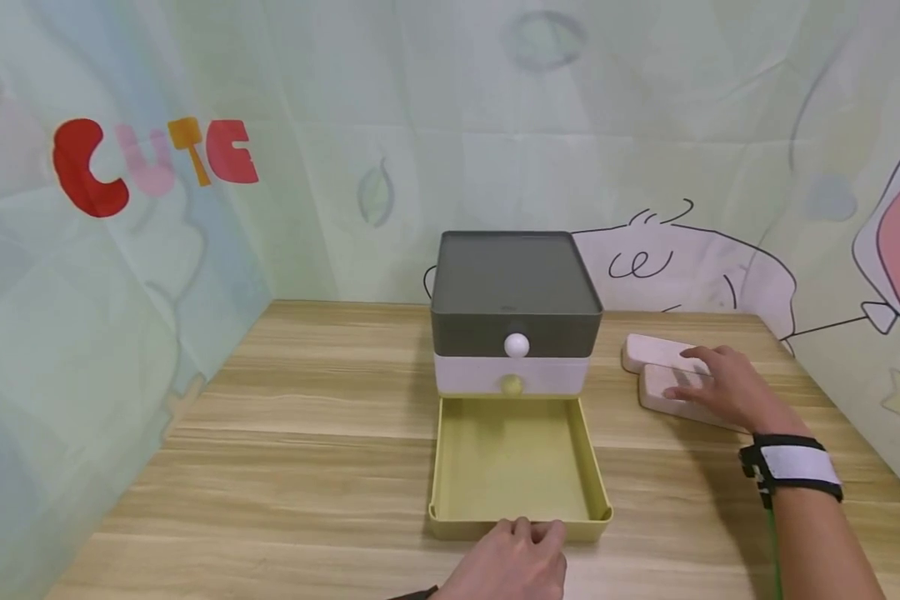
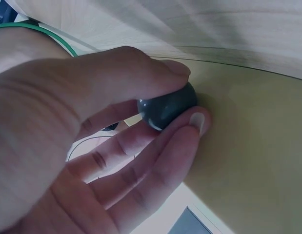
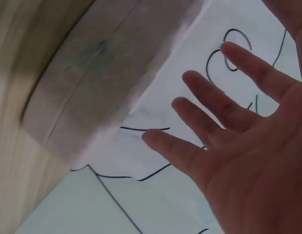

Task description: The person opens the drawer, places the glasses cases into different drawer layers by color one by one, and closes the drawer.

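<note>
A small chest of drawers stands on the table, with its grey top unit (image 1: pixel 516 275), a white drawer (image 1: pixel 465 375) and a yellow bottom drawer (image 1: pixel 513 467) pulled far out. Nothing lies in the yellow drawer. My left hand (image 1: pixel 506 562) is at that drawer's front; its thumb and fingers pinch a dark round knob (image 2: pixel 168 107). On the right, my right hand (image 1: pixel 735 387) hovers over two pale pink blocks, one in front (image 1: pixel 656 387) and one behind (image 1: pixel 648 352). Its fingers are spread, apart from the block (image 3: pixel 102 73) in the right wrist view.
Behind the wooden table (image 1: pixel 307 400) hangs a pale printed cloth (image 1: pixel 330 150), which also covers the left and right sides. A white knob (image 1: pixel 517 346) sits on the grey unit and a yellow knob (image 1: pixel 512 384) shows just below it.
</note>
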Available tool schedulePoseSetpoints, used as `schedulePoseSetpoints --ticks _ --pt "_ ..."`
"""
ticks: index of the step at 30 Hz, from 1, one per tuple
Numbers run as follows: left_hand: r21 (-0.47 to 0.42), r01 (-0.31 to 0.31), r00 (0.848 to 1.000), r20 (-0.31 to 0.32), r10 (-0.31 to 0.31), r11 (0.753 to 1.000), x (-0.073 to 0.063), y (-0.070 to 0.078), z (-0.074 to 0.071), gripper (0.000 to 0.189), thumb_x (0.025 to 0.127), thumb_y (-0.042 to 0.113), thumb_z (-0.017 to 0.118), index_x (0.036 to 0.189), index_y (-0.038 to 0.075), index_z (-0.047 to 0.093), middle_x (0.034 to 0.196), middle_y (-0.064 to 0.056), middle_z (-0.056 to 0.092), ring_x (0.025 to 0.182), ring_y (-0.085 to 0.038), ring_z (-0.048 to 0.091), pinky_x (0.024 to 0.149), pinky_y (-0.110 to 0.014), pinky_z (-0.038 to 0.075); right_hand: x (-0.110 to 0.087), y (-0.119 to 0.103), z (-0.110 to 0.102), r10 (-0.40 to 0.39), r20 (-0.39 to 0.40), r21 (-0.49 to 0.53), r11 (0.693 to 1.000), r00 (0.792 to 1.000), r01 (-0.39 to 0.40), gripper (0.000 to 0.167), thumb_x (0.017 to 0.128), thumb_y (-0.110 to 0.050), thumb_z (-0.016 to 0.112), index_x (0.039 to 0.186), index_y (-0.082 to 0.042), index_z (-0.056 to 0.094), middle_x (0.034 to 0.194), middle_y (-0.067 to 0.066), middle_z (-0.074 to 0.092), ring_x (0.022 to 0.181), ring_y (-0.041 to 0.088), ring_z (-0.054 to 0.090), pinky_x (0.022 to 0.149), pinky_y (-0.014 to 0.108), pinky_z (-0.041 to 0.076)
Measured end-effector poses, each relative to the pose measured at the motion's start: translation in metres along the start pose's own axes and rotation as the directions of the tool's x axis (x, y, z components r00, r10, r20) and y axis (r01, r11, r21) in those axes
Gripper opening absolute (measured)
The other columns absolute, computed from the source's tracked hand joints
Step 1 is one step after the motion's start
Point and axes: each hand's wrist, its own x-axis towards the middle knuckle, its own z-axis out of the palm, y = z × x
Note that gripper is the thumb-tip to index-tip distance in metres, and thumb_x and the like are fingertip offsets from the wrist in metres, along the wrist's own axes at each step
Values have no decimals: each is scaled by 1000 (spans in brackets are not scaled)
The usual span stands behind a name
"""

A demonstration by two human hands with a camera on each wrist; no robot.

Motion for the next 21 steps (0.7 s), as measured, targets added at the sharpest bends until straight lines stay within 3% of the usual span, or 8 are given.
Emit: schedulePoseSetpoints --ticks 5,11,17,21 --pt "0 0 1000 8 0 1000 0 0 0 21 85 35 59 68 25 65 76 5 48 48 -7 34 42 -19 27 -1 13 2 44 35 -34 999 998 -43 92 77 -41 87 138 15 46 129 48 45 118 59 45 99 72 40" --pt "-12 -2 999 47 3 1000 0 1 -2 30 92 42 55 69 25 65 77 5 47 48 -7 34 43 -20 26 -5 18 3 105 85 17 994 991 -106 107 69 -48 91 141 12 39 128 48 37 105 53 51 92 68 45" --pt "-6 -5 999 47 6 1000 0 1 -2 26 90 38 56 69 25 65 78 5 47 48 -7 35 43 -19 28 -8 19 3 155 96 14 988 983 -157 96 70 -44 91 134 5 39 120 45 31 90 48 52 79 60 48" --pt "-4 0 999 36 0 1000 0 1 -1 26 89 39 57 68 25 65 77 5 47 48 -7 35 43 -19 28 -9 22 3 152 92 8 988 984 -153 89 70 -43 91 127 2 40 116 42 32 89 47 51 77 57 47"
